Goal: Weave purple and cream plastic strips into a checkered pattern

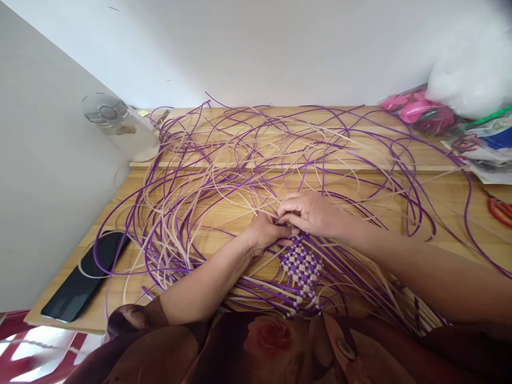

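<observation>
Nearest, at the bottom edge, is the person's dark patterned shirt (276, 346), with a button on its front. Just beyond it, on the wooden table (218, 210), lies the woven piece (302, 264), a purple and cream checkered weave with long loose strands (176, 234) running out from it on both sides. To the left of it, near the table's edge, a black phone (86, 277) lies flat, with a few strands looping over it. The left hand (266, 233) is at the far end of the weave, its thumb and fingers nearly closed; the right hand (306, 213) meets it there, fingers curled in and pinched together. Both seem to have hold of strands, though the fingers hide exactly which ones. On the right side of the table is a pair of red handles (500, 210), partly out of view. Farther back, the strands spread in wide tangled loops over a raised wooden board (360, 141). At its left end stands a pale container (138, 138); at its right are pink items in a clear bag (424, 112) and a white fluffy bundle (472, 80), before the white wall (256, 48).
</observation>
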`<action>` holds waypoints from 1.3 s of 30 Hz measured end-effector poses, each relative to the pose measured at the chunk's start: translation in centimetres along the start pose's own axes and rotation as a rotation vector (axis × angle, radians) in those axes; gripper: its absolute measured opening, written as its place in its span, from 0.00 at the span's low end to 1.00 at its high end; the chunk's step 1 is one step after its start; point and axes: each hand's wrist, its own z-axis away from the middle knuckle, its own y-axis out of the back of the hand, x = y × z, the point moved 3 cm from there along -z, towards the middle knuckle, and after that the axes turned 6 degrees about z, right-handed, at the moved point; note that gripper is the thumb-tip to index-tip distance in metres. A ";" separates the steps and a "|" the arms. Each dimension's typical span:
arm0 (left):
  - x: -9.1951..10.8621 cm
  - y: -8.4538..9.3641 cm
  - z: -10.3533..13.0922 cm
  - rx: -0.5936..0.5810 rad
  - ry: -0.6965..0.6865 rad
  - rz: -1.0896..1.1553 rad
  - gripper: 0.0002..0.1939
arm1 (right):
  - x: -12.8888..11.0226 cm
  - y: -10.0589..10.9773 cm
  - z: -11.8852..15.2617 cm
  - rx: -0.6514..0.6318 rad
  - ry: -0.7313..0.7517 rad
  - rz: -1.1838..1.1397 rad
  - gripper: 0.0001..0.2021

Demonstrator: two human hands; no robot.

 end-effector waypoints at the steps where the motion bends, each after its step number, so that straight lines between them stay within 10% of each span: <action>1: 0.0 0.0 0.0 0.002 0.009 0.009 0.21 | 0.0 0.0 0.0 -0.001 -0.001 -0.014 0.07; 16: 0.5 -0.4 0.0 0.135 0.102 0.062 0.06 | -2.2 0.9 2.4 0.256 -0.190 0.103 0.06; 28: -0.1 -0.5 -0.3 0.070 0.049 0.027 0.06 | -4.5 -2.1 4.1 -0.018 0.080 0.579 0.07; 39: -0.2 0.3 -0.7 0.153 0.005 -0.020 0.10 | -6.1 -3.8 6.3 0.229 -0.029 0.501 0.08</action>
